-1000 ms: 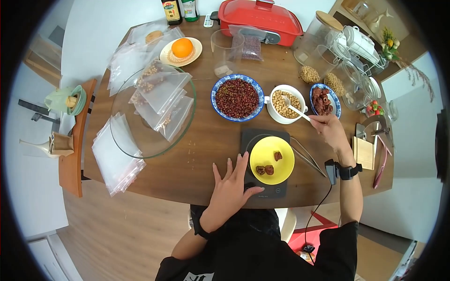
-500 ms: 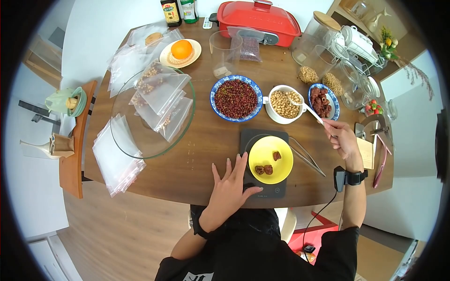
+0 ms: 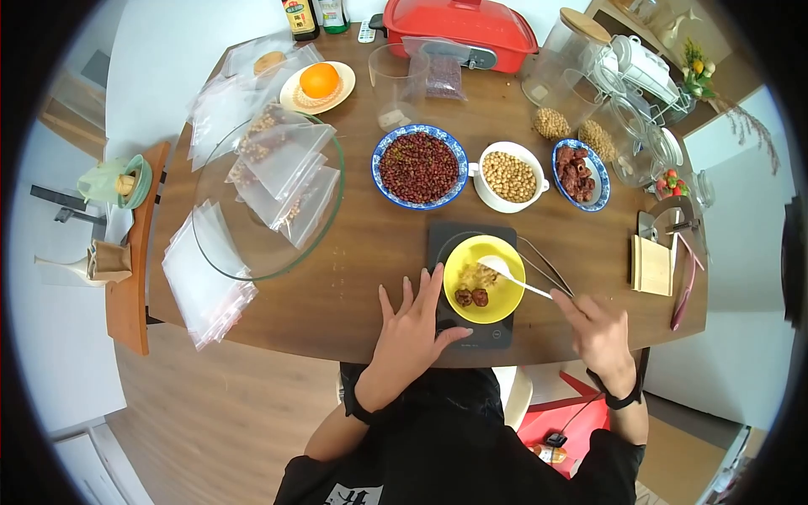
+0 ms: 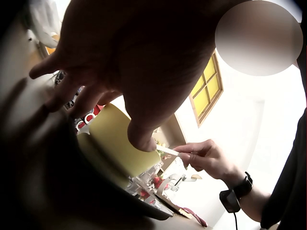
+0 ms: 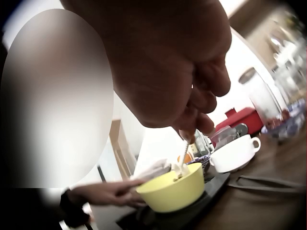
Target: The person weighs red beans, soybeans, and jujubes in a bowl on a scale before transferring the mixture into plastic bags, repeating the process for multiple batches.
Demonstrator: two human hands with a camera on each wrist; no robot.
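In the head view my right hand (image 3: 602, 341) grips the handle of a white spoon (image 3: 528, 288), whose tip is tilted into a yellow bowl (image 3: 473, 246). Pale yellow beans (image 3: 476, 276), blurred, lie under the spoon's tip beside two dried dates (image 3: 472, 297). The bowl sits on a black kitchen scale (image 3: 501, 334). Left of it, my left hand (image 3: 406, 335) has its fingers spread on the table, with the thumb over the scale's front edge. The right wrist view shows the spoon (image 5: 184, 155) pinched between fingertips, dipping past the bowl's rim.
Behind the scale stand a white two-handled bowl (image 3: 503, 205) of pale beans, a blue-rimmed bowl (image 3: 376, 172) of dark red beans and a patterned dish (image 3: 601, 178) of dried dates. Metal tongs (image 3: 549, 268) lie right. A large glass bowl (image 3: 339, 189) stands left, near plastic bags (image 3: 202, 273).
My right hand has carried the spoon from the white bowl down to the yellow bowl and tipped it. Pale beans now lie in the yellow bowl. My left hand has stayed in place.
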